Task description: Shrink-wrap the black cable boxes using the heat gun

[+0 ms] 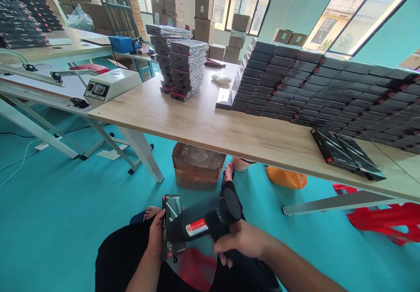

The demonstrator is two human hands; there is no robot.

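Observation:
My left hand point(155, 236) grips a slim black product box point(172, 204) by its side, upright above my lap. In my right hand point(241, 241) is a black heat gun point(210, 217) with a red and white label, its fingers closed around the handle. The gun's nozzle points left and crosses in front of the box, hiding part of its middle. I cannot tell whether the nozzle touches the box. Two similar black boxes point(344, 152) lie side by side near the table's front edge, at the right.
A wooden table point(197, 123) stands ahead, bearing a long wall of stacked black boxes point(315, 82) and shorter wrapped stacks point(187, 67). A white sealing machine point(113, 84) is at left. Below are an open carton point(198, 174), an orange bag point(286, 177) and a red stool point(387, 222).

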